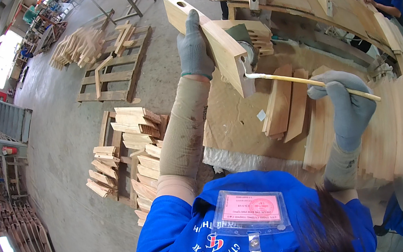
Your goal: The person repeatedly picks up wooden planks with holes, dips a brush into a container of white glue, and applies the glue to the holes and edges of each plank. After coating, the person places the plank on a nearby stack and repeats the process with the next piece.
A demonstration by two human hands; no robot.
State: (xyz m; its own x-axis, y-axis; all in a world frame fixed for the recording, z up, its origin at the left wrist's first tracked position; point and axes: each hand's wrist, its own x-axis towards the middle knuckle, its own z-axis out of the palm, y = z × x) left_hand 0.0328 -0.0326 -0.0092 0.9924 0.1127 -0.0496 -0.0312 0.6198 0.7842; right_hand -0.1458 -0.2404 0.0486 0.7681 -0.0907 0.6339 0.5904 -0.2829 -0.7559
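Blue shirt (pixel 187 243) with clear badge holder (pixel 250 211) at bottom centre. Above it, grey-gloved left hand (pixel 193 46) gripping pale wooden block (pixel 209 41) at upper centre. Right of centre, gloved right hand (pixel 346 101) clenched around thin brush (pixel 304 81), tip touching block's lower end, over cardboard-covered bench (pixel 237 120).

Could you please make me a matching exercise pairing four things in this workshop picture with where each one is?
Things:
1. wooden block
2. brush
3. pallet
4. flat wooden pieces

Places:
A. lying on the cardboard-covered bench
B. gripped in the left hand
C. on the concrete floor, upper left
D. held in the right hand, tip at the block's end

Pairs: 1-B, 2-D, 3-C, 4-A
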